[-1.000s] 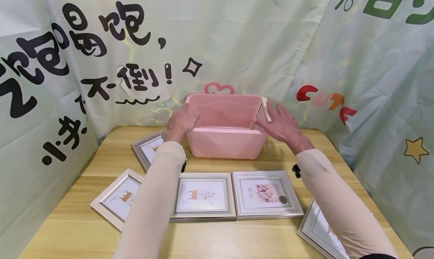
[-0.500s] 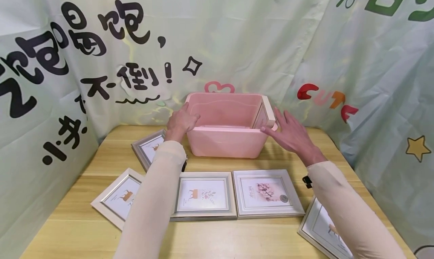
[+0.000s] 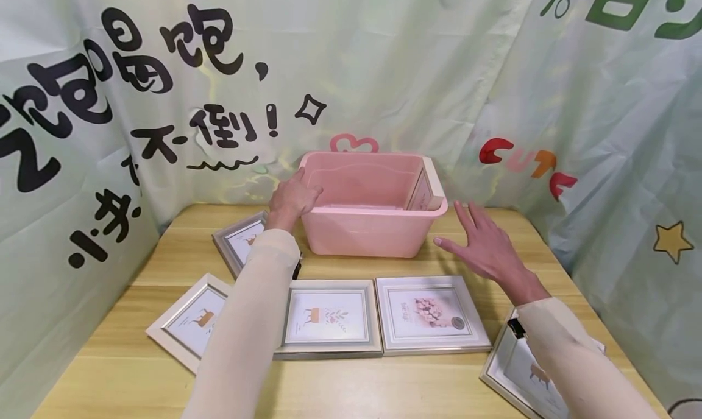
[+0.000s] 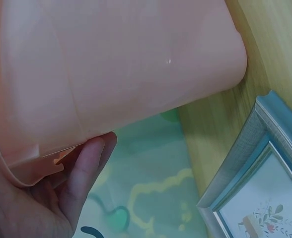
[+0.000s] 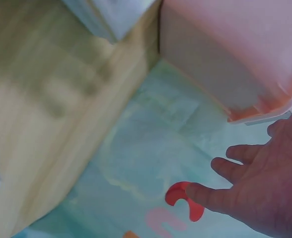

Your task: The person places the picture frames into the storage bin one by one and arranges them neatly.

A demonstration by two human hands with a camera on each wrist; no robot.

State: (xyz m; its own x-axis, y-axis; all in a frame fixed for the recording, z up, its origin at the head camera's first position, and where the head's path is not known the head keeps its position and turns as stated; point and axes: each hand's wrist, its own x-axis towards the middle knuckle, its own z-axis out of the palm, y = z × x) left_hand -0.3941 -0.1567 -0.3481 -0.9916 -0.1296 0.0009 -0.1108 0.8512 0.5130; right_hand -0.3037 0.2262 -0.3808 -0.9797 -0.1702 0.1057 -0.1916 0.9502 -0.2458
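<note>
A pink plastic bin [image 3: 373,233] stands at the back of the wooden table. My left hand [image 3: 293,201] grips its left rim; the left wrist view shows the fingers [image 4: 86,168] curled under the rim's edge. Inside the bin, a picture frame [image 3: 433,181] with a pale edge stands upright against the right wall. My right hand [image 3: 488,245] is apart from the bin, to its right, with the fingers spread and holding nothing. In the right wrist view that hand [image 5: 265,191] shows spread fingers below the bin's rim.
Two picture frames lie side by side in front: a deer frame [image 3: 329,318] and a flower frame [image 3: 430,315]. Two more, a tilted frame [image 3: 192,318] and a grey frame [image 3: 238,239], lie left. Another frame [image 3: 521,370] sits partly under my right sleeve. Printed cloth [image 3: 384,72] hangs behind.
My right hand has moved from the upright picture frame at the bin's right side, rightward and toward me, leaving it standing inside. The left hand has stayed on the rim.
</note>
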